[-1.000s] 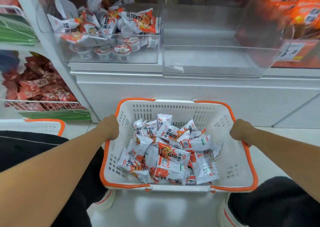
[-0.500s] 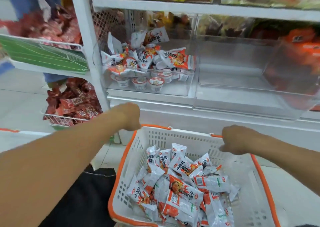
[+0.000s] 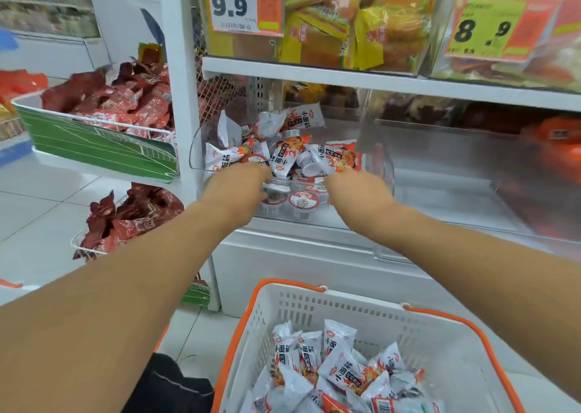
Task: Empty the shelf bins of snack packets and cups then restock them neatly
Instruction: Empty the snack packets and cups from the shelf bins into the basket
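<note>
A clear shelf bin [image 3: 388, 161] holds white-and-orange snack packets [image 3: 284, 157] piled over small sealed cups [image 3: 303, 203]. Both of my hands reach over its front edge. My left hand [image 3: 239, 186] is at the left of the pile and touches the packets. My right hand [image 3: 353, 189] is at the right of the pile. The backs of both hands hide the fingers, so I cannot tell whether they hold anything. Below, on the floor, a white basket with an orange rim [image 3: 251, 312] contains several of the same packets [image 3: 342, 375].
A second clear bin [image 3: 456, 192] to the right looks empty. Upper bins hold yellow and orange snacks behind price tags [image 3: 243, 2]. Wire baskets of dark red packets [image 3: 125, 104] stand to the left, one above the other. White shelf post [image 3: 179, 98]; tiled floor.
Both hands left the basket's rim and moved up and forward into the clear bin of packets and cups. The view tilted up, so the basket sits lower in frame.
</note>
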Available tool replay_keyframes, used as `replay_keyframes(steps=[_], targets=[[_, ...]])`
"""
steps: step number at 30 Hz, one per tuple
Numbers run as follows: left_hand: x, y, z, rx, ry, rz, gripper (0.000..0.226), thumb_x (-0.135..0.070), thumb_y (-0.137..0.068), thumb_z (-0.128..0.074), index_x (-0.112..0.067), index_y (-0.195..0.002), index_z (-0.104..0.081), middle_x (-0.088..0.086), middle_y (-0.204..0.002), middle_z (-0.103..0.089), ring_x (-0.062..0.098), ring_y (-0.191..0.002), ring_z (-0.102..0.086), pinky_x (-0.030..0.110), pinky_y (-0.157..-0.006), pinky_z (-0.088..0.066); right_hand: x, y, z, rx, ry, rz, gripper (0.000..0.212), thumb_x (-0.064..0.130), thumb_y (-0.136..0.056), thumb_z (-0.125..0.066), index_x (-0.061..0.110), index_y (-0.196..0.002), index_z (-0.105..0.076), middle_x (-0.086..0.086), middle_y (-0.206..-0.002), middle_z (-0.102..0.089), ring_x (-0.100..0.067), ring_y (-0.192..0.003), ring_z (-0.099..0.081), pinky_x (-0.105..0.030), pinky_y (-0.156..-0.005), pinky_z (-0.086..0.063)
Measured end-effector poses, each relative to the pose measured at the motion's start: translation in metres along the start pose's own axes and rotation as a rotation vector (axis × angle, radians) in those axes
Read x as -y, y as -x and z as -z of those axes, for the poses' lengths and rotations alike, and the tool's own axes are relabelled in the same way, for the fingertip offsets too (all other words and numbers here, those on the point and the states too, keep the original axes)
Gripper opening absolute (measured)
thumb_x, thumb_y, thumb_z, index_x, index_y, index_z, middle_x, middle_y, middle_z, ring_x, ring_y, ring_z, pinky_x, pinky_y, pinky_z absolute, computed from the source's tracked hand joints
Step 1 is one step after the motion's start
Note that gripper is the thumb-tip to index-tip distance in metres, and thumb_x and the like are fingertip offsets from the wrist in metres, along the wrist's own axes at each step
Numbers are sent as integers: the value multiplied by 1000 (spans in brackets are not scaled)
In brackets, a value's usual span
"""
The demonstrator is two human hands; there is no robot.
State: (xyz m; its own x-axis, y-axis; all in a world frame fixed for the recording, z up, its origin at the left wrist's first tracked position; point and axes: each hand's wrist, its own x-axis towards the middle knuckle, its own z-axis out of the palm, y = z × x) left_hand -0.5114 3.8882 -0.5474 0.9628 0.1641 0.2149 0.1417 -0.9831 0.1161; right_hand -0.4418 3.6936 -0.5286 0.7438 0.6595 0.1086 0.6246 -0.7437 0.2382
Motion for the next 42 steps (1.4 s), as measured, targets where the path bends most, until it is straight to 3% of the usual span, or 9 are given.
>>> replay_keyframes(steps=[7, 11, 14, 21, 27, 30, 32, 36, 42], targets=[[7, -16, 19, -83, 85, -74, 15, -13, -94, -61, -15, -79, -63, 9, -81, -64, 31, -80, -56, 36, -66, -43, -12, -11, -2, -68, -87, 24, 20, -4, -85, -60, 15, -80, -58, -11, -76, -62, -35, -75, -63, -35, -65, -51], [-4, -21, 36, -242, 186, -108, 18, -27, -98, -59, -14, -97, -71, 6, -94, -70, 28, -90, -61, 44, -77, -50, -20, -25, 0, -57, -96, 14, 30, 1, -81, -65, 16, -59, -50, -2, -59, -47, -34, -70, -58, -27, -59, -38], [0, -21, 31, -21, 80, -52, 28, -37, -90, -70, -20, -112, -68, 4, -110, -66, 28, -103, -59, 43, -87, -50, -26, -28, 7, -40, -103, 21, 40, 4, -81, -68, 18, -52, -44, 0, -57, -45, -33, -72, -55, -23, -50, -25], [11, -18, 50, -16, 131, -111, 3, -24, -85, -76, -27, -85, -76, -6, -78, -71, 20, -80, -64, 32, -73, -51, -26, -6, 42, 6, -159, 46, 23, 13, -84, -71, 21, -64, -64, -3, -68, -63, -29, -75, -60, -24, -54, -36], [10, 11, 51, 341, 115, -152, 12, -24, -76, -85, -30, -71, -75, -24, -54, -63, -6, -57, -60, 20, -59, -45, -2, 37, 31, 192, -145, 119, 6, 16, -87, -67, 18, -81, -66, -8, -78, -65, -32, -79, -65, -31, -67, -52], [10, 11, 64, 162, 308, -65, 20, -45, -71, -83, -29, -78, -74, -14, -71, -70, 0, -71, -64, 25, -67, -50, -17, 27, 48, 164, -288, 121, 25, 43, -91, -67, 18, -84, -69, -4, -82, -70, -26, -82, -64, -37, -73, -52], [12, 2, 66, -64, 338, 62, 50, -63, -69, -75, -29, -105, -68, -6, -105, -69, 12, -98, -64, 31, -83, -50, -30, 4, 60, 98, -310, 95, 46, 59, -83, -68, 26, -116, -65, -3, -112, -69, -25, -103, -62, -38, -87, -51], [6, -31, 43, 86, 293, 241, 113, -65, -69, -76, -36, -156, -10, 13, -160, -11, 39, -139, -35, 45, -112, -33, -40, -61, 52, 457, -209, 56, 135, 72, -50, -83, 44, -153, -1, -9, -162, -15, -36, -145, -30, -49, -114, -34], [1, -78, 16, 189, 253, 176, 77, -51, -83, -72, -34, -146, -33, 17, -146, -28, 45, -126, -47, 51, -105, -42, -23, -117, 14, 521, -296, 157, 136, 51, -48, -94, 35, -156, -12, 1, -154, -37, -24, -137, -41, -38, -112, -38]])
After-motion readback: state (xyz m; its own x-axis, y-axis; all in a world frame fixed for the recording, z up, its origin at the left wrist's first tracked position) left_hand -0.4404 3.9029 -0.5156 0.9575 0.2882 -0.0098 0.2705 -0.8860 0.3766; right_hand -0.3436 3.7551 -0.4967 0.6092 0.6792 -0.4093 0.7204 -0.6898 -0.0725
